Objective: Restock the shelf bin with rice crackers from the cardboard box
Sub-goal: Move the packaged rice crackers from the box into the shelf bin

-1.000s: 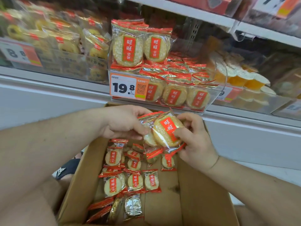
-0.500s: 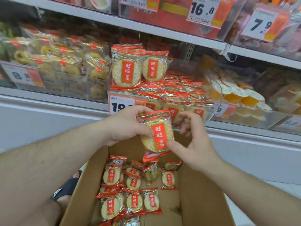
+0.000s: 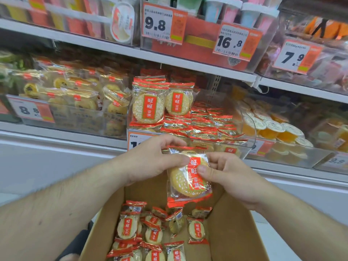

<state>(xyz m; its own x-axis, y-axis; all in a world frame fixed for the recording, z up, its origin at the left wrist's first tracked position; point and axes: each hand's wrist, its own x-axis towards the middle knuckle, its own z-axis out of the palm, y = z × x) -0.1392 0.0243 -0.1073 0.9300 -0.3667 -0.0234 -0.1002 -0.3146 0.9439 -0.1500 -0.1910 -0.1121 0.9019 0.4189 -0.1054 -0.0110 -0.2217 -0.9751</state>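
Both hands are on one rice cracker packet (image 3: 189, 178), held up over the open cardboard box (image 3: 231, 232) and just in front of the clear shelf bin (image 3: 243, 147). The left hand (image 3: 150, 162) pinches the packet's upper left, thumb across the face and fingers curled behind the top seam. The right hand (image 3: 229, 176) pinches the right side, thumb pressed on the red label.

The packet stands nearly upright, long axis running top to bottom with a slight lean, crimped top seam toward the shelf and printed face toward the person. That matches the two front packets (image 3: 162, 106) standing label-out at the bin's left corner.

To place it well, I'd say keep the label facing out, carry it over the bin's front wall, and set it against that standing row or on the flat pile (image 3: 203, 125) behind. Grip by the seams, since a rice cracker will likely snap under pressure. More packets (image 3: 156, 234) wait in the box below.
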